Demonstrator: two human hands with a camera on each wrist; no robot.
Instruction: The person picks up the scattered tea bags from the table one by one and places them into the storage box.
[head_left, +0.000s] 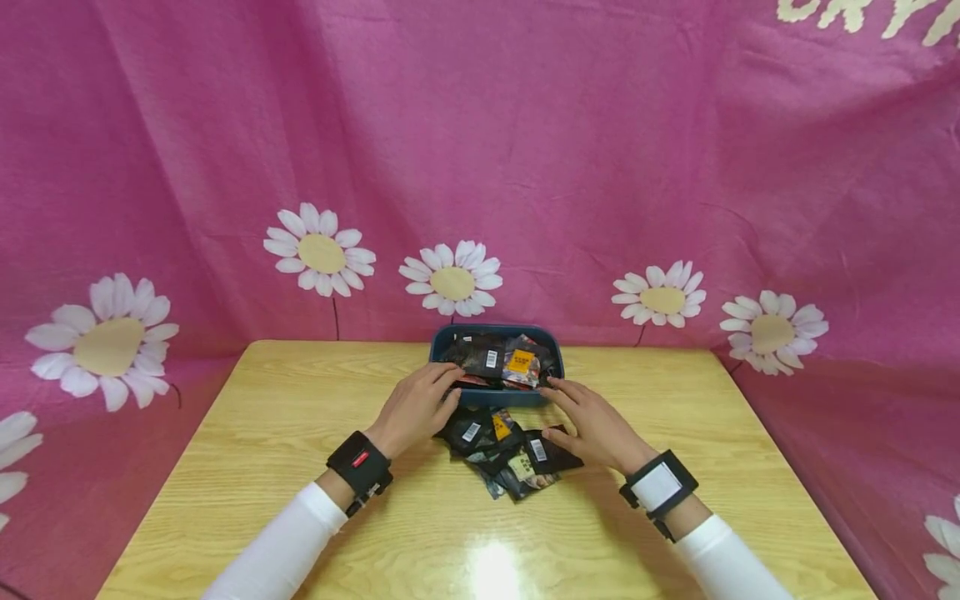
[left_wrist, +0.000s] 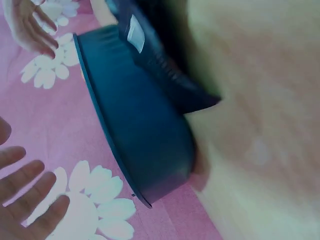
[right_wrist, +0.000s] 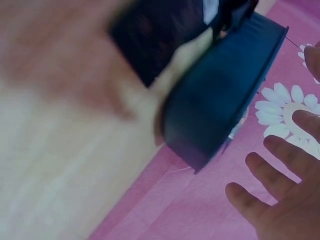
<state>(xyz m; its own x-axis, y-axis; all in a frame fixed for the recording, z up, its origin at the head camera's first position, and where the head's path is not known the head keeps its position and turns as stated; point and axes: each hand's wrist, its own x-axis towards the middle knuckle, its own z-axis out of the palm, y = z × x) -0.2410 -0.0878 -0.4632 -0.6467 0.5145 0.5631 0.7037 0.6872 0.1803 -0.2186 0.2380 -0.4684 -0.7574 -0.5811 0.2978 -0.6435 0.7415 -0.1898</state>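
Note:
A dark blue bin (head_left: 498, 398) stands at the back of the table with several black packets (head_left: 480, 354) inside it, some bearing white barcode labels, one an orange label. More black packets (head_left: 517, 458) lie in a loose pile just in front of the bin. My left hand (head_left: 415, 407) is above the bin's near left corner, fingers spread and relaxed. Over the near right corner is my right hand (head_left: 600, 423), its fingers likewise extended. Both wrist views show the hands, left (left_wrist: 27, 200) and right (right_wrist: 287, 187), apart from the bin wall and gripping nothing.
The light wooden table (head_left: 337, 517) reaches back to a pink cloth (head_left: 525, 167) printed with white daisies, which also hangs at both sides. The bin stands close to that cloth. Black straps with devices (head_left: 360, 468) sit on both wrists.

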